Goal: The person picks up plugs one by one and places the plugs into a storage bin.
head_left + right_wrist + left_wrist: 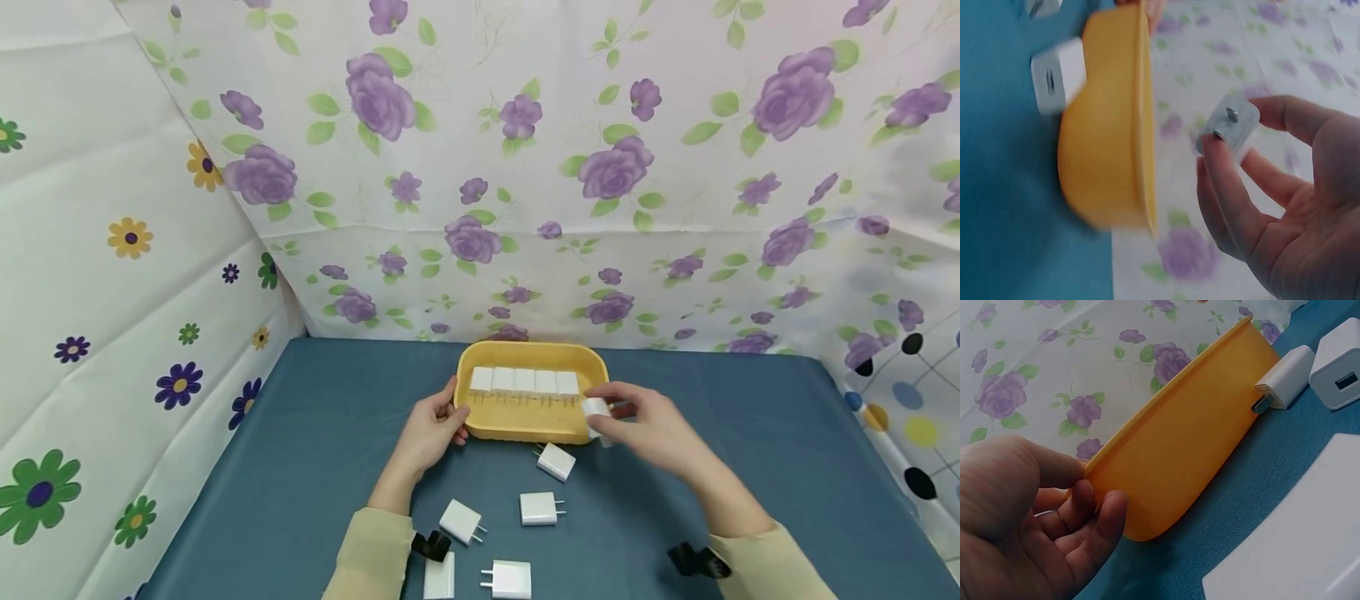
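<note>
My left hand (431,427) grips the left end of a yellow plastic tray (517,432), thumb and fingers at its rim in the left wrist view. Inside the tray, several white USB charger plugs (525,381) stand side by side in a row, prongs toward me. My right hand (651,423) pinches another white charger plug (597,414) at the tray's right end. The right wrist view shows that held plug (1230,125) between thumb and fingers, its metal prongs exposed, above the level of the tray's rim.
Several loose charger plugs lie on the blue tablecloth (300,500) in front of the tray, the closest one (555,462) right by its front wall. Another plug (439,575) is partly behind the left wrist's black strap (431,546). A flowered sheet (525,192) hangs behind the table.
</note>
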`<state>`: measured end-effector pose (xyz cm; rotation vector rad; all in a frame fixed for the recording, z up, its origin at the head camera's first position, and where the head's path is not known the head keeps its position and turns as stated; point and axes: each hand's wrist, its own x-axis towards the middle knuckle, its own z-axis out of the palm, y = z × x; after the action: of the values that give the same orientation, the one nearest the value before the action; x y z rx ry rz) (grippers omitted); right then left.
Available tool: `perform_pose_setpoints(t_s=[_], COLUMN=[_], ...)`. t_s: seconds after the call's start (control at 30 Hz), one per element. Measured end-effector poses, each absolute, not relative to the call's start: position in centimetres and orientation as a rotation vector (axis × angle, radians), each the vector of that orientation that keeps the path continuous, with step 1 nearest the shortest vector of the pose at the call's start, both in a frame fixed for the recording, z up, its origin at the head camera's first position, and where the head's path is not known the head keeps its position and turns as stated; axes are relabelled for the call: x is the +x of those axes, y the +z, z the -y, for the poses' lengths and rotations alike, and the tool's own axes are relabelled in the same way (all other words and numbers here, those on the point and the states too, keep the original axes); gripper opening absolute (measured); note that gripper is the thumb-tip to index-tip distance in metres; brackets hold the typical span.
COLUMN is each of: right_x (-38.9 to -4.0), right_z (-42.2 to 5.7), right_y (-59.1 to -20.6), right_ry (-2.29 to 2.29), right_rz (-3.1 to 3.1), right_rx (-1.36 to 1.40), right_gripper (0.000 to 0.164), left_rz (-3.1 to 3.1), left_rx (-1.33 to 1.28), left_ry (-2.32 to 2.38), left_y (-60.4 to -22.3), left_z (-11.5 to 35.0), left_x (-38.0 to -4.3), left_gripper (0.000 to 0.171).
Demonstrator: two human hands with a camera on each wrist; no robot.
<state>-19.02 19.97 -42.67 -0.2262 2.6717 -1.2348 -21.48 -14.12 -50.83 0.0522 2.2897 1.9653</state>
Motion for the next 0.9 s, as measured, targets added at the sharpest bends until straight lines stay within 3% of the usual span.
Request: perform_pose_setpoints(t_s=[0.37,0.9], right_x=[-24.1,-24.4], right_z=[-9.8,-3.4], right_y=[-46.6,-47.8], right_ry=[-1.358,-1.007], right_rz=[-2.541,-2.792], right_rx=[-0.200,-0.234], right_gripper=[0.035,0.040], left_rz=[-2.282,-2.294], left_rx=[0.076,0.111], left_ry=[1.973,1.951], left_y=[-50.8,-50.7], left_z=[14.4,14.5], left_x=[-21.5,-21.7], left_gripper=[0.067,0.068])
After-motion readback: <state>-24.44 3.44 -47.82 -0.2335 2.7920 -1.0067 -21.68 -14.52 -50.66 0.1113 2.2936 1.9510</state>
